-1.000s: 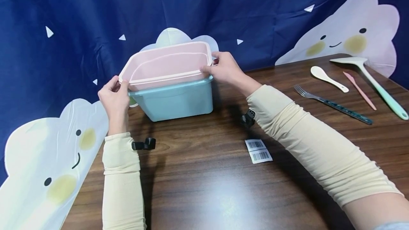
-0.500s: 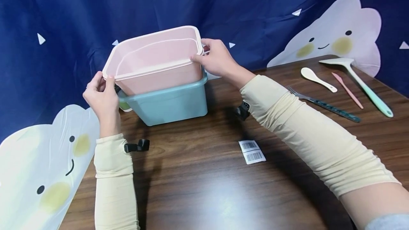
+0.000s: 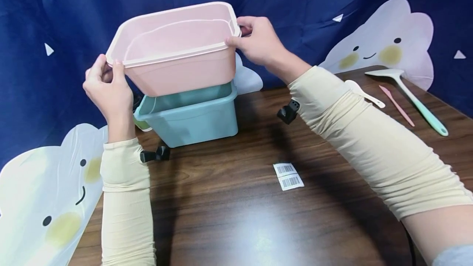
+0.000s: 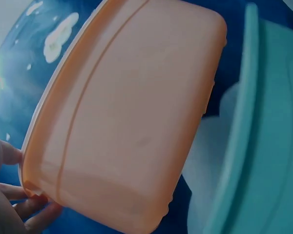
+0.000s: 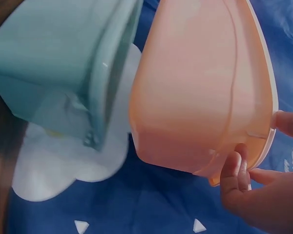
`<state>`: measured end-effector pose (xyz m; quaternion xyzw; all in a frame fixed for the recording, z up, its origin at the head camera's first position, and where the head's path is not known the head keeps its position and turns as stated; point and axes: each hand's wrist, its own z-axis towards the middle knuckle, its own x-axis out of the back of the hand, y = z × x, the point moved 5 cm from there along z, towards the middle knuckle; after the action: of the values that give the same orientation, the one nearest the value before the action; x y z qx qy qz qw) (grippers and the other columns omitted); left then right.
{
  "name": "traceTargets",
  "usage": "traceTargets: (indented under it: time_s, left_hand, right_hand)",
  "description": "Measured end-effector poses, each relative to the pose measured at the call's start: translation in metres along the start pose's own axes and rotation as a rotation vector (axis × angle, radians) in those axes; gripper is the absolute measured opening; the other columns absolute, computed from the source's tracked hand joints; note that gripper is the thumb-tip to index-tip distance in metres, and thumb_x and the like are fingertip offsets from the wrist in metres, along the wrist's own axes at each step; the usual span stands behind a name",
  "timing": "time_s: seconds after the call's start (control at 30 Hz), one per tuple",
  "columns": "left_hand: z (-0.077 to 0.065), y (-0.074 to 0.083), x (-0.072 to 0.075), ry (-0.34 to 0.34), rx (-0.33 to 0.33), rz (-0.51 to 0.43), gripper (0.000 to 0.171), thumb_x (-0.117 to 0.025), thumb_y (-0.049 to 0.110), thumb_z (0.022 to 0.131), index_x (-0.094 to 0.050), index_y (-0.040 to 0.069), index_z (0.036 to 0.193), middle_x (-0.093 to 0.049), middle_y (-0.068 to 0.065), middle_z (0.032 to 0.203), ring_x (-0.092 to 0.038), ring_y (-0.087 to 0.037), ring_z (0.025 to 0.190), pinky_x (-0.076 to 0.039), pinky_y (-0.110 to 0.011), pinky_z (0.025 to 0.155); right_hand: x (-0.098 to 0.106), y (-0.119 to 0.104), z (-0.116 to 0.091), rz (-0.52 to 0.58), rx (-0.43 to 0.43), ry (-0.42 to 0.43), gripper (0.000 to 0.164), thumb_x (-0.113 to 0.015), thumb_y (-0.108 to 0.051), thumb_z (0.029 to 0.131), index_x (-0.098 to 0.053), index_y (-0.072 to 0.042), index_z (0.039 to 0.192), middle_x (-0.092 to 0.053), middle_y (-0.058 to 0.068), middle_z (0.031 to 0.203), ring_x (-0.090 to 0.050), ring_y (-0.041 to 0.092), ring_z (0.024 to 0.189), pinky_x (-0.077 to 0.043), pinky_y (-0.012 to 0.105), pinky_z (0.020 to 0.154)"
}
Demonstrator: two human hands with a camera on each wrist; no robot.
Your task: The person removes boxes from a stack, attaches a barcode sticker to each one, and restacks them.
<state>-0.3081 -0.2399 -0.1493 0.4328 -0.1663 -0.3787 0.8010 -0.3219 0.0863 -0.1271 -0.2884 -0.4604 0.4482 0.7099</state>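
Observation:
A pink plastic bin hangs in the air, tilted a little, its left end lower than its right. My left hand pinches its rim at the left end, thumb in front and fingers behind. At the other end my right hand grips the rim, fingers curled under the end in the right wrist view. Right below, a light blue bin stands on the table. In the left wrist view a gap shows between the pink bin and the blue bin's rim.
On the brown table lies a white barcode label. At the right are a white spoon, a pink knife and a long white and mint tool. A dark blue cloth hangs behind. Something green sits behind the blue bin.
Both hands have raised the pink bin out of the blue bin, upward and slightly left. The blue bin has stayed on the table. My right sleeve now covers the fork.

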Motion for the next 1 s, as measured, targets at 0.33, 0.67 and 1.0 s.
traceTargets:
  time_s: [0.33, 0.67, 1.0]
  left_hand:
    - [-0.03, 0.032, -0.032, 0.002, -0.067, -0.102, 0.036, -0.072, 0.011, 0.09, -0.07, 0.002, 0.125, -0.057, 0.007, 0.095, -0.068, -0.006, 0.082, -0.054, -0.018, 0.081]
    - [-0.087, 0.051, -0.072, -0.048, -0.068, -0.179, 0.039, -0.072, 0.013, 0.09, -0.068, 0.002, 0.128, -0.065, -0.002, 0.104, -0.069, -0.012, 0.091, -0.04, -0.022, 0.081]
    - [-0.136, 0.066, -0.101, -0.202, -0.139, -0.176, 0.043, -0.07, 0.015, 0.093, -0.063, 0.0, 0.134, -0.064, -0.013, 0.117, -0.068, -0.017, 0.103, -0.042, -0.031, 0.091]
  right_hand:
    - [0.064, 0.001, -0.006, 0.085, -0.047, 0.018, 0.059, -0.073, -0.017, 0.092, -0.052, -0.004, 0.146, -0.064, 0.005, 0.116, -0.058, 0.01, 0.099, -0.049, 0.02, 0.078]
    - [0.138, 0.029, -0.03, 0.308, -0.056, 0.058, 0.063, -0.077, -0.004, 0.087, -0.05, 0.004, 0.143, -0.068, -0.002, 0.1, -0.064, 0.009, 0.084, -0.054, 0.012, 0.068]
    - [0.186, 0.066, -0.054, 0.891, -0.042, 0.106, 0.026, -0.059, 0.026, 0.084, -0.068, 0.012, 0.104, -0.073, 0.019, 0.085, -0.071, 0.025, 0.067, -0.061, 0.03, 0.06]
